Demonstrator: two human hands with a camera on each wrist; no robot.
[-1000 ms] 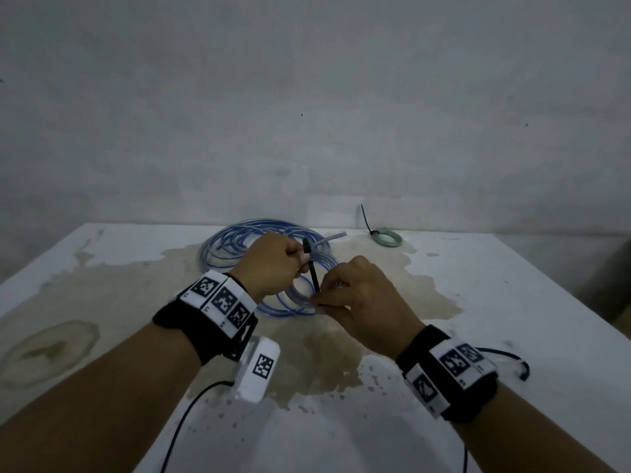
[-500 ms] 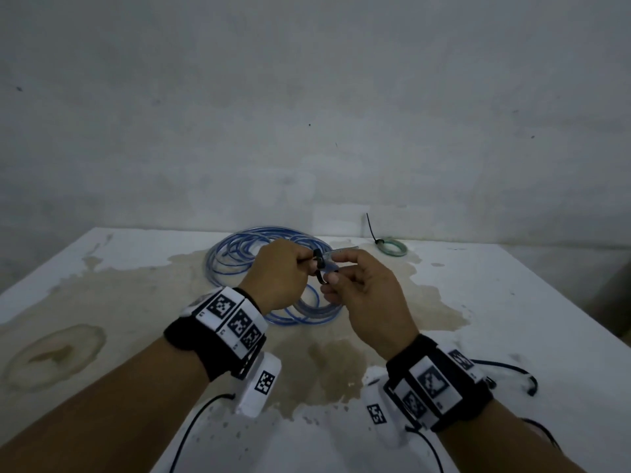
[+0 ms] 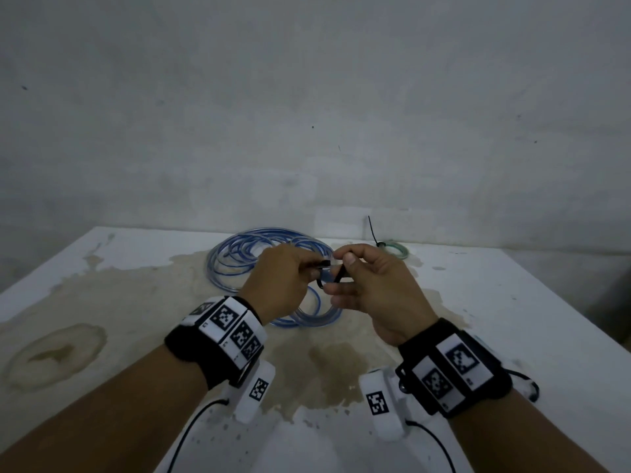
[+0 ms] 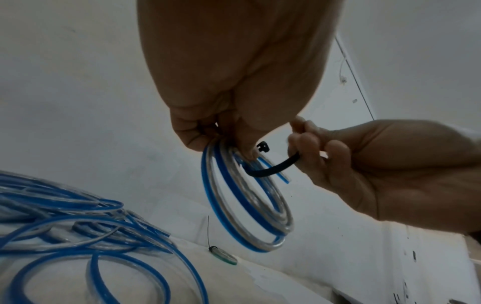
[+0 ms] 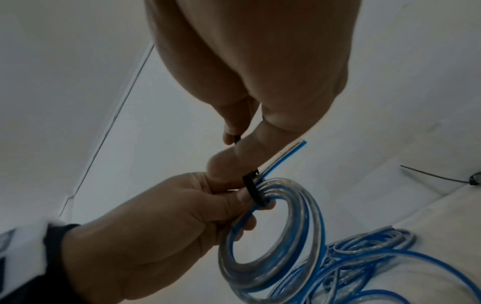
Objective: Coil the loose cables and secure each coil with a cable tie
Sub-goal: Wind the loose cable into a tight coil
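My left hand (image 3: 283, 285) grips a small coil of blue-and-clear cable (image 4: 247, 216) at its top, above the table. A black cable tie (image 4: 273, 170) loops under the coil's strands, and its head sits at my left thumb tip. My right hand (image 3: 372, 295) pinches the tie's tail between thumb and fingers, just right of the left hand. In the right wrist view the cable tie (image 5: 253, 189) crosses the coil (image 5: 299, 226) next to the left hand (image 5: 156, 216). The cable's cut end (image 5: 294, 150) sticks up past the tie.
A larger pile of loose blue cable (image 3: 246, 254) lies on the stained white table (image 3: 512, 319) behind my hands. A small green coil (image 3: 396, 249) with a black tie standing up from it sits at the back right near the wall.
The tie stood upright between my hands a second ago. It is now bent into a loop around the coil. My right hand has turned palm up and both hands have risen slightly.
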